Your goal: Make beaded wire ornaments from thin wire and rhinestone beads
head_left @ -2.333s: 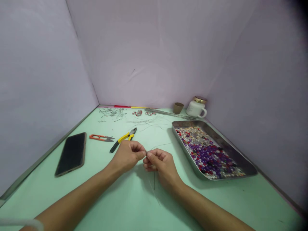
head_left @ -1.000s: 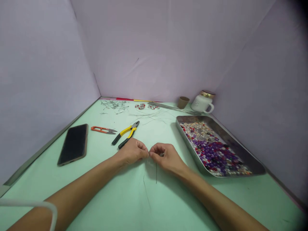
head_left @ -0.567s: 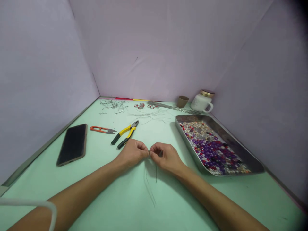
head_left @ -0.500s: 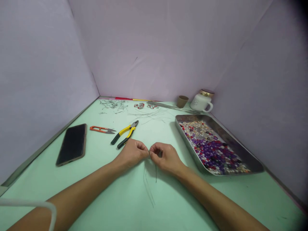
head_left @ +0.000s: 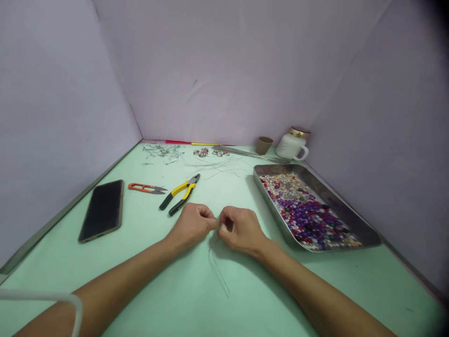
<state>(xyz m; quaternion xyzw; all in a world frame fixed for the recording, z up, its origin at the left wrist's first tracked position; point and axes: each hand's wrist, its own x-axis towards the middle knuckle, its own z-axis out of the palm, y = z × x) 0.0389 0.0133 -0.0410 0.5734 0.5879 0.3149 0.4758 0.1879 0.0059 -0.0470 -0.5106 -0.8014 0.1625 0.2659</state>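
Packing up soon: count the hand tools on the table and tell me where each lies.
2. Orange snips lie right of the phone; yellow-handled pliers lie just beyond the left hand. None seems hidden.

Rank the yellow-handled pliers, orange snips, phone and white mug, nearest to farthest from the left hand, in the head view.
1. Yellow-handled pliers, just beyond the left hand, which pinches the thin wire.
2. Orange snips, farther left.
3. Phone, near the left wall.
4. White mug, far right corner.
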